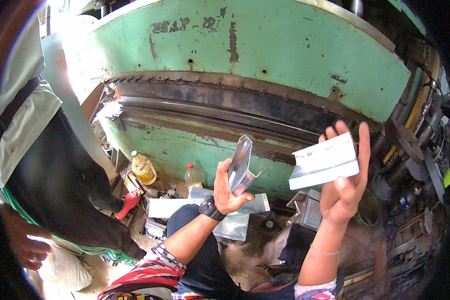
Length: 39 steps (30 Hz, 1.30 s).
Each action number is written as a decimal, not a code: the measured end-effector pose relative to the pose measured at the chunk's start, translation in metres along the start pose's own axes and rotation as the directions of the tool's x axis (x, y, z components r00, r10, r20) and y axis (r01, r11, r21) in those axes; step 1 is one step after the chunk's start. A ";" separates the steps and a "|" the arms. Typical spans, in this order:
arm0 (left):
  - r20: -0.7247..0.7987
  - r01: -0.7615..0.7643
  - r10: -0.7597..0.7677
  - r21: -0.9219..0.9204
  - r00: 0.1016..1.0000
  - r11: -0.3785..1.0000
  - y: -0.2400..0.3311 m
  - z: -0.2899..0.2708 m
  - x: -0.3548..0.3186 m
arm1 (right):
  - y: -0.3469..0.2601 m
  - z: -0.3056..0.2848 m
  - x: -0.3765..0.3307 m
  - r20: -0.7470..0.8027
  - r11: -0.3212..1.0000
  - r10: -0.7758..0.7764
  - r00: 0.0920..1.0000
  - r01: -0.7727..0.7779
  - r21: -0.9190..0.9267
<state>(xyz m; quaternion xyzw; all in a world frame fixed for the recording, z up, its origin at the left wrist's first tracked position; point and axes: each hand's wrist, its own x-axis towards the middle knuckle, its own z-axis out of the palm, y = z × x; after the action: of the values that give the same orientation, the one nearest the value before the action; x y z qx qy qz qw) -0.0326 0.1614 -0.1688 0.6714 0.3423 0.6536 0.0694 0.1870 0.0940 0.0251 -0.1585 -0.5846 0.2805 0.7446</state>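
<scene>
My left hand [225,199], with a black watch on the wrist, holds a shiny bent sheet-metal channel [241,167] upright. Its thumb points out to the right, and the other fingers are partly hidden behind the metal. A second bent sheet-metal piece [324,159], bright white with glare, is raised in my right hand [341,202]. That hand's thumb lies at the lower edge while its fingers stretch up behind the piece. The two pieces are apart, both in front of a green press brake [285,45]. Below my left hand lie flat metal sheets [232,227].
The press brake's long dark bed [210,112] runs across the middle. On the floor stand a yellow-labelled jug [143,169] and a red-capped bottle [192,176]. A stack of bent metal parts [311,212] sits near my right forearm. Another person [55,165] stands close at left.
</scene>
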 end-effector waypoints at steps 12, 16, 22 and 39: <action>-0.061 -0.092 0.083 -0.165 0.995 0.982 0.027 0.005 0.026 | 0.003 0.051 0.052 0.368 0.920 0.100 0.924 -0.228 0.320; -0.100 -0.125 0.107 -0.186 0.989 0.975 0.047 0.002 0.049 | 0.008 0.056 0.059 0.427 0.911 0.134 0.894 -0.281 0.302; -0.100 -0.069 0.060 -0.087 0.993 0.994 0.077 -0.002 0.077 | 0.009 0.063 0.067 0.474 0.913 0.080 0.877 -0.256 0.319; -0.088 -0.009 -0.002 -0.123 0.996 0.992 0.081 0.002 0.085 | 0.026 0.076 0.072 0.539 0.935 0.115 0.834 -0.275 0.225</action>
<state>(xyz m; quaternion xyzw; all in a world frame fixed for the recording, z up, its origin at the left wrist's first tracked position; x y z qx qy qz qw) -0.0080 0.1478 -0.0543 0.6370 0.3030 0.7026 0.0943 0.1192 0.1510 0.0873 -0.0244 -0.6953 0.4714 0.5420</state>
